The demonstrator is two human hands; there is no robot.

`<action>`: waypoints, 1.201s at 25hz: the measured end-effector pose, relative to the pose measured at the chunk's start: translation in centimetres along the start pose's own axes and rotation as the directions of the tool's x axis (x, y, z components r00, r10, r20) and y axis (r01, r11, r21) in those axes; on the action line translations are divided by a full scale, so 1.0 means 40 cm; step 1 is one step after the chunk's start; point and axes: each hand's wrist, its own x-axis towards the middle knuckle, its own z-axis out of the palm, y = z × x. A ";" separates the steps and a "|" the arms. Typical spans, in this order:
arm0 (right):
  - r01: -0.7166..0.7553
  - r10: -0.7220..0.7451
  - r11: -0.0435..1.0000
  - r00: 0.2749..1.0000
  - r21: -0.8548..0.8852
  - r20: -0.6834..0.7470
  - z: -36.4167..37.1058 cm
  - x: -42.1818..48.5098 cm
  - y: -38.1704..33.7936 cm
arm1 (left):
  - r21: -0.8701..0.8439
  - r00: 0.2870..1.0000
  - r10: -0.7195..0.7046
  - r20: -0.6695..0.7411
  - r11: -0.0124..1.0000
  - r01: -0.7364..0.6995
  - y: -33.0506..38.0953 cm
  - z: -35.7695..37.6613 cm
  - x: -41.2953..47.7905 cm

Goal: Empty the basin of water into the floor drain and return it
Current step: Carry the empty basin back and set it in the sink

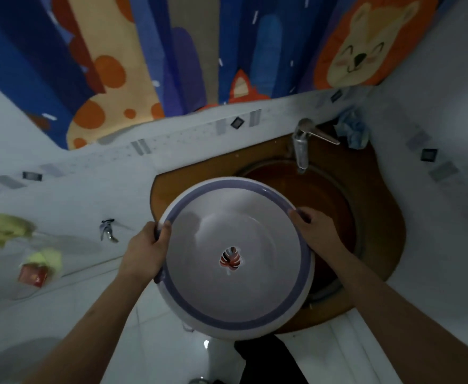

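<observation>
Basin [235, 289]: rigid plastic, water visible inside, judged heavy and prone to slosh. It is held between both hands, partly over the brown sink [335, 214]. Left hand [144, 250] and right hand [314, 231] each clamp opposite rim edges, thumbs over the lip; suitable hold.

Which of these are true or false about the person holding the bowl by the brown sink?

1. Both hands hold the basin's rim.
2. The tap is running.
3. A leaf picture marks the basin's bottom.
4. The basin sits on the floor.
1. True: the left hand and the right hand grip opposite sides of the basin at its rim.
2. False: no stream shows under the tap.
3. True: the leaf picture sits at the centre.
4. False: it is held up, partly over the brown sink.
</observation>
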 end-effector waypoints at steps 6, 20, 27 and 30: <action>-0.101 0.105 0.993 0.991 -0.054 0.078 -0.069 0.080 0.109 | -0.043 0.996 -0.071 0.046 0.996 0.073 0.098 0.098 0.055; -0.277 0.284 0.951 0.958 -0.139 0.030 -0.166 0.183 0.237 | -0.246 0.975 -0.106 0.193 0.957 0.153 0.233 0.290 0.073; -0.254 0.260 0.961 0.964 -0.114 0.048 -0.169 0.194 0.245 | -0.299 0.948 -0.129 0.290 0.929 0.218 0.228 0.342 0.058; -0.256 0.263 0.961 0.963 -0.104 0.057 -0.169 0.197 0.250 | -0.313 0.936 -0.123 0.329 0.921 0.231 0.221 0.363 0.057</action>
